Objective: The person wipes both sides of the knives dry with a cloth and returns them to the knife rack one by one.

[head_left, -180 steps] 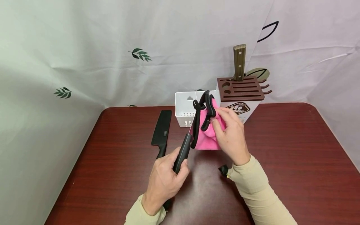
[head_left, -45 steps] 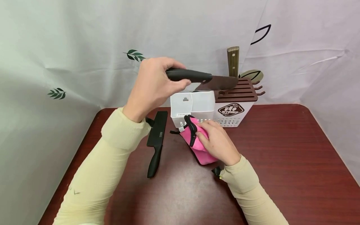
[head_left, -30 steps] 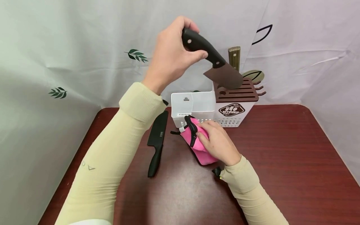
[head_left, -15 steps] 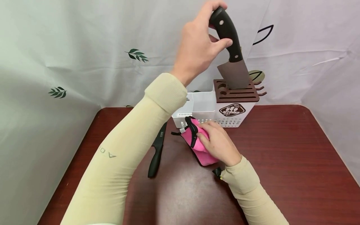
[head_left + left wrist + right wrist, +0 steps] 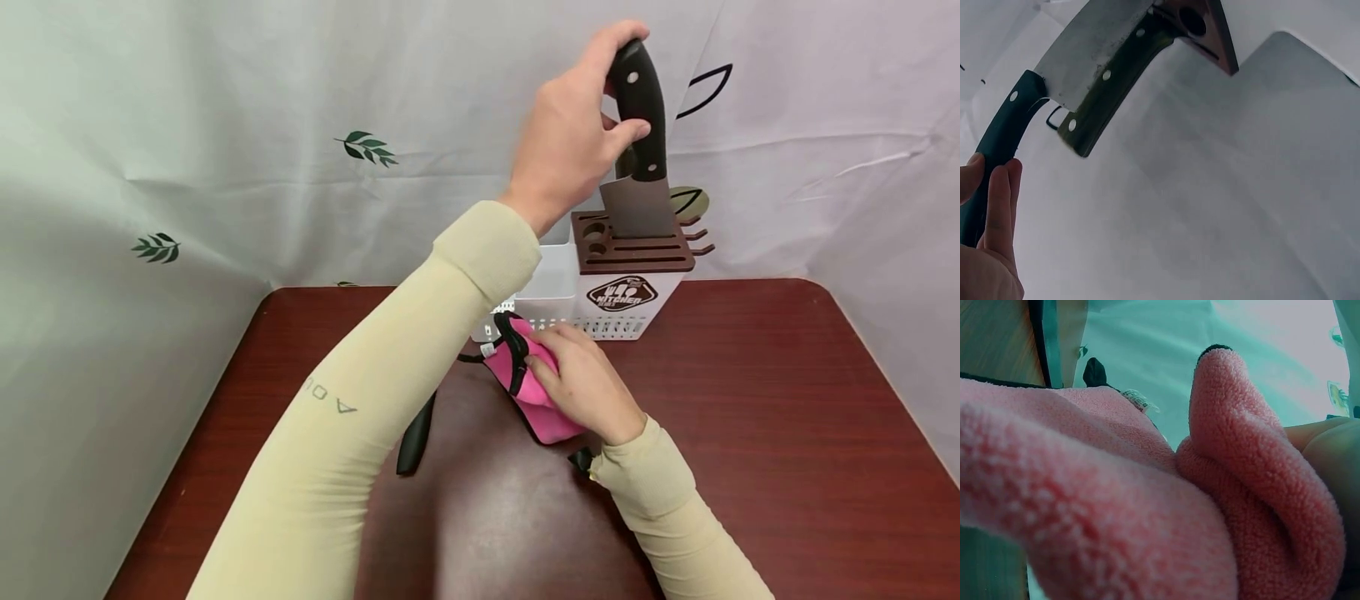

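Note:
My left hand [image 5: 570,142] grips the black riveted handle of a cleaver [image 5: 640,207] at the upper right of the head view. The cleaver stands upright with its blade's lower end at a slot in the brown top [image 5: 600,264] of the knife holder. Behind it, mostly hidden in the head view, is a wooden-handled knife [image 5: 1107,87], plain in the left wrist view. My right hand [image 5: 588,383] holds a bunched pink cloth [image 5: 543,421] with black edging low over the table; its fluffy folds [image 5: 1260,487] fill much of the right wrist view.
A black knife [image 5: 415,442] lies on the red-brown table [image 5: 765,400], its blade hidden by my left sleeve. The holder's white open basket [image 5: 551,279] sits left of the slotted block, partly covered by that sleeve. Brown hooks [image 5: 701,237] jut from the holder's right side.
Six seconds ago the cloth was around the blade above the table. Since then my left hand has carried the cleaver up and right and turned it upright at the holder; the cloth has come down.

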A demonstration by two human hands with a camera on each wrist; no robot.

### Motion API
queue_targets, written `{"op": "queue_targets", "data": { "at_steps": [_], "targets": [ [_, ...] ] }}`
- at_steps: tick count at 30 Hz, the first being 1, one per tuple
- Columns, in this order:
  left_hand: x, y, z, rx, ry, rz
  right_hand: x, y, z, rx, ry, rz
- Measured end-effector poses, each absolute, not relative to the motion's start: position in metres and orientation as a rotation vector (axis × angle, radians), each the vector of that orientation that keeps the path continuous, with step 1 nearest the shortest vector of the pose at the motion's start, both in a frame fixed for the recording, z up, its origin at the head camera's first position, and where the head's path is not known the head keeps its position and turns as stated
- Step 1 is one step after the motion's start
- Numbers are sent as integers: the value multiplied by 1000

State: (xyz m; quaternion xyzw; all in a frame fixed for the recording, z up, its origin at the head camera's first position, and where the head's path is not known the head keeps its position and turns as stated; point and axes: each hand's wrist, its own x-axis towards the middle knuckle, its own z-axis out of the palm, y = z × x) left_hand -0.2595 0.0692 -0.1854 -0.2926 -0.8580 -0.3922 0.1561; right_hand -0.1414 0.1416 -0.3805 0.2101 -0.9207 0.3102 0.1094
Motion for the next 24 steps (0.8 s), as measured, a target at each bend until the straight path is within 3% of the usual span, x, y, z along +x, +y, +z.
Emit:
{"op": "queue_targets", "data": {
  "at_steps": [24],
  "targets": [
    [-262, 100, -222, -969, -2597, -869, -140, 144, -383, 657, -2677, 908]
  ]
}}
